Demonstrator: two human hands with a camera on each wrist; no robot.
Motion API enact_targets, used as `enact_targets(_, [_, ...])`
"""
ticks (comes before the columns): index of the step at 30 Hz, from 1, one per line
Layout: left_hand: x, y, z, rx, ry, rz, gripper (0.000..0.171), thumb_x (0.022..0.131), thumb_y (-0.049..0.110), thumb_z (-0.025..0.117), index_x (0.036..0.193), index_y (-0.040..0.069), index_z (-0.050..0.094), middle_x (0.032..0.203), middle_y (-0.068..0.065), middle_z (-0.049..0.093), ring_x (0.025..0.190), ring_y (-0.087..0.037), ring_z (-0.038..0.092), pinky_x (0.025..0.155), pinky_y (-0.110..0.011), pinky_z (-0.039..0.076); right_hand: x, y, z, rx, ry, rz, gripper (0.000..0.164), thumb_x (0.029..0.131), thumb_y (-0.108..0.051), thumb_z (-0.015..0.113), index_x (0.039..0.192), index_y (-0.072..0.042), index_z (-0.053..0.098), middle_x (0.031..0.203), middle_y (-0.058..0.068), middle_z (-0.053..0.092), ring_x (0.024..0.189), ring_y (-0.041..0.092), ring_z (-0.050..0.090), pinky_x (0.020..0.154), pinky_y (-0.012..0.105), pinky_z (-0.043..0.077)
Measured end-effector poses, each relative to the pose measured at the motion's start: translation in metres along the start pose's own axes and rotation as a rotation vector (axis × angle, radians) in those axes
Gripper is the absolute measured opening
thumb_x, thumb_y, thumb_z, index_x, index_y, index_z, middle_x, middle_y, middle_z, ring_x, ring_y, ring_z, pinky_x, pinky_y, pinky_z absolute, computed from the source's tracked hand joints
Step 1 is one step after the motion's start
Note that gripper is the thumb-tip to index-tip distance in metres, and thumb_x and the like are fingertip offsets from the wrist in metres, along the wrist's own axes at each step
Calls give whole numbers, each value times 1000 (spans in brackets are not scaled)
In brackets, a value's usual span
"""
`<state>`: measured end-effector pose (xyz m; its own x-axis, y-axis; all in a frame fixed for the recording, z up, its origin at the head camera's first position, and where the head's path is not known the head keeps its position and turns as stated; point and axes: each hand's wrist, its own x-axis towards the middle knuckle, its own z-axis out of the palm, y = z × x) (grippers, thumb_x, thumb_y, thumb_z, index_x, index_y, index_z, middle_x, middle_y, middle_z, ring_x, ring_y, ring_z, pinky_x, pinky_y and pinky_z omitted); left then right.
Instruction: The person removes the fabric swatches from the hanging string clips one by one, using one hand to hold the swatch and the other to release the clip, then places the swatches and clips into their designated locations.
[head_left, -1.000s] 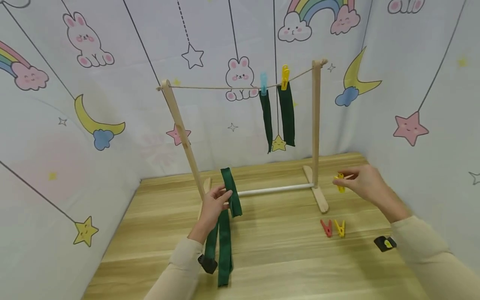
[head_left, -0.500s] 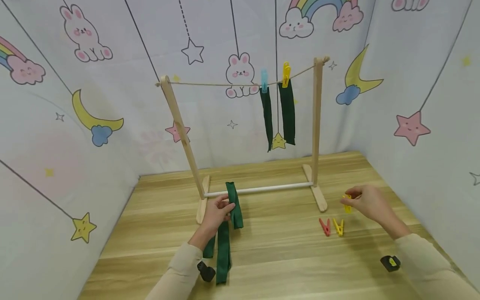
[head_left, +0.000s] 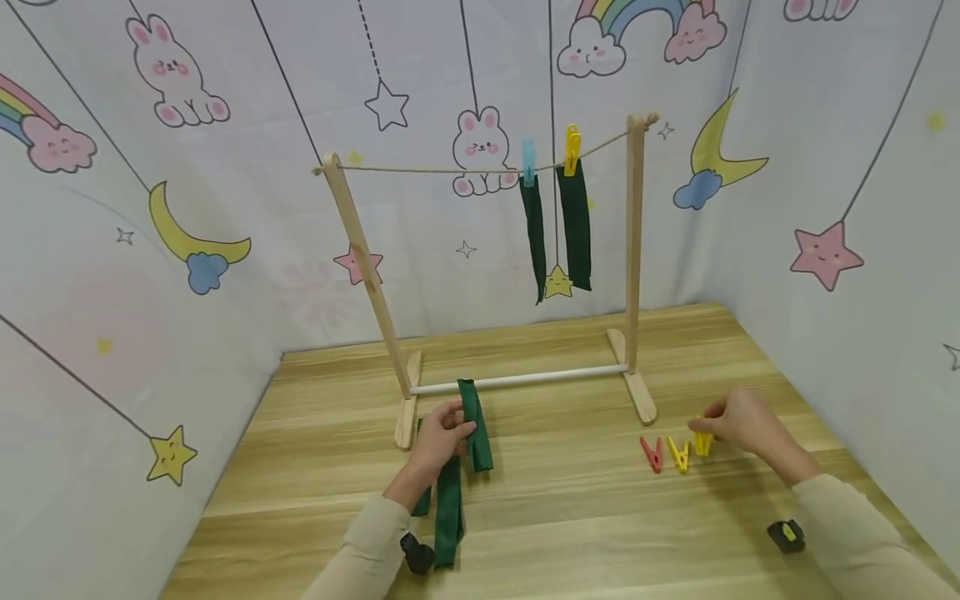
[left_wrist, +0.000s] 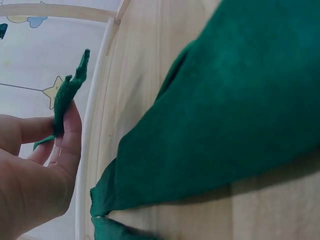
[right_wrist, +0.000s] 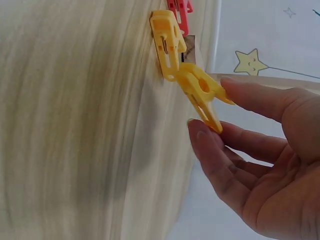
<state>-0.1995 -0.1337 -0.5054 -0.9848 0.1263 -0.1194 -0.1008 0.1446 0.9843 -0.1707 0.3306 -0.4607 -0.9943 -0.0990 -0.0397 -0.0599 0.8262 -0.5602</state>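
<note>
My left hand point(head_left: 435, 442) pinches a dark green cloth strip point(head_left: 477, 433) between thumb and fingers, low in front of the rack; in the left wrist view the pinched strip point(left_wrist: 64, 102) stands up from the fingertips. More green cloth point(head_left: 448, 512) lies on the table beneath that hand. On the right, my right hand point(head_left: 750, 425) pinches a yellow clothespin point(right_wrist: 200, 90) by its handle ends, close over the tabletop. Just left of it are another yellow clothespin point(head_left: 679, 455) and a red clothespin point(head_left: 652, 455).
Behind the hands stands a wooden rack point(head_left: 633, 250) with a white bottom rod point(head_left: 555, 379) and a rope point(head_left: 420, 169). Two green strips point(head_left: 575, 229) hang from it by a light blue clothespin point(head_left: 528, 162) and a yellow one. Patterned cloth walls point(head_left: 247, 308) enclose the table.
My right hand has come down with its yellow clothespin to beside the other two clothespins. The left hand has lowered and shifted slightly right, still holding the strip.
</note>
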Motion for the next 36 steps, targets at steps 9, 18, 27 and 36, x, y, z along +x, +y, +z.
enact_targets(9, [-4,-7,4,39,-70,-55,55,98,2,62,145,-14,37,102,-9,60,82,-14,61,64,-34,55,-3,10,9,11,-44,57,27,84,-24,80,69,-3,72,54,-1,58,51,12,50,48,29,41])
enact_targets(18, [-7,-10,5,148,-87,-35,66,96,-1,63,153,0,28,111,-22,58,84,-25,64,64,-39,57,-4,18,20,48,-51,35,30,83,-21,80,60,-4,69,49,-4,54,47,10,47,45,27,40])
enact_targets(27, [-8,-2,6,485,-79,80,35,96,1,62,129,-10,56,90,-11,55,67,-17,57,60,-34,51,-2,22,23,46,-31,20,34,84,-22,79,57,-7,64,46,-5,51,45,10,45,45,27,38])
enact_targets(36, [-9,3,9,808,-61,131,28,92,3,68,119,-5,65,97,-19,60,64,-18,49,56,-32,43,-1,23,23,47,-48,76,28,86,-21,78,65,-4,68,52,-1,55,49,12,50,48,30,42])
